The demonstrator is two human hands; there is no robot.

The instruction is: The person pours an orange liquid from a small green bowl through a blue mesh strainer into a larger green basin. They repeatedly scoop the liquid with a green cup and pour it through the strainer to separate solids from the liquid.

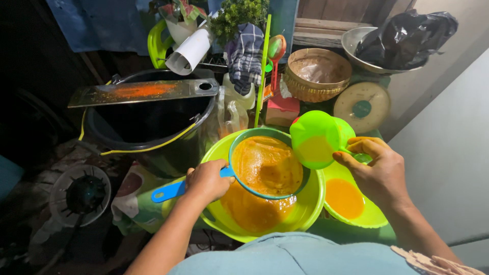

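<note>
Two bowls in play. Left hand (206,179) clamped on blue strainer (267,164) over big green bowl (305,206); right hand (379,173) gripping green scoop (316,138), tipped above strainer. Orange pulp partly strained; liquid left in small bowl (374,216) beside.

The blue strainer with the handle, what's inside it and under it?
Inside the round blue strainer lies wet orange pulp. Under it sits a big lime-green plastic bowl holding orange liquid. The strainer covers most of that liquid, so its depth cannot be seen.
</note>
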